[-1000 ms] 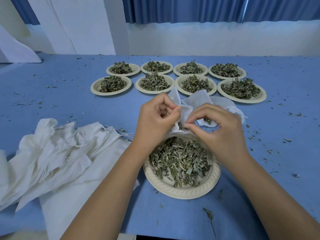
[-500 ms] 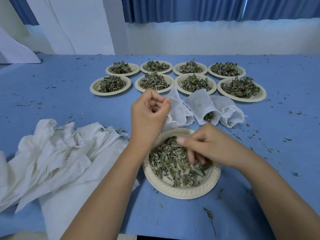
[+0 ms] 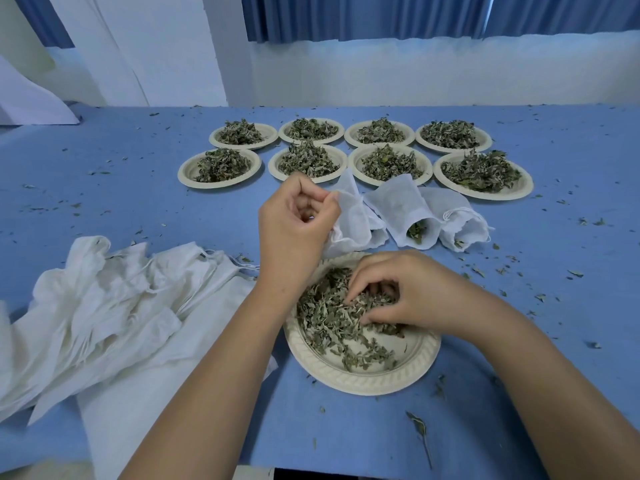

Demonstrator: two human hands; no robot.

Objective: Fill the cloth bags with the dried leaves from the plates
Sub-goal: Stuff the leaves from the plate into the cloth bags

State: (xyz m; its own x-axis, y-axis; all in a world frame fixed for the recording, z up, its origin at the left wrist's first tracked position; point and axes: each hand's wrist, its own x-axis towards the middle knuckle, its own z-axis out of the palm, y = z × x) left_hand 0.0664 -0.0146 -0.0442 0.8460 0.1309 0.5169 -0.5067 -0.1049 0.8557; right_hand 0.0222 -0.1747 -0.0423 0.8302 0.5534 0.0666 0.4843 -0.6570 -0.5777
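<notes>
A cream paper plate point(image 3: 412, 370) of dried leaves point(image 3: 332, 323) lies in front of me. My right hand point(image 3: 408, 292) digs into the leaves with curled fingers gathering a pinch. My left hand point(image 3: 294, 223) pinches the edge of a small white cloth bag point(image 3: 353, 216) just behind the plate and holds it up. Two more white bags, one in the middle point(image 3: 405, 209) and one at the right point(image 3: 457, 223), lie beside it with leaves showing at their mouths.
Several cream plates heaped with dried leaves point(image 3: 481, 171) stand in two rows at the back. A pile of empty white cloth bags point(image 3: 104, 306) lies at the left. Leaf crumbs dot the blue tablecloth point(image 3: 104, 202). The table's near edge runs below.
My right hand left the bag's mouth and dropped down into the leaves on the near plate. My left hand kept hold of the bag and shifted slightly left.
</notes>
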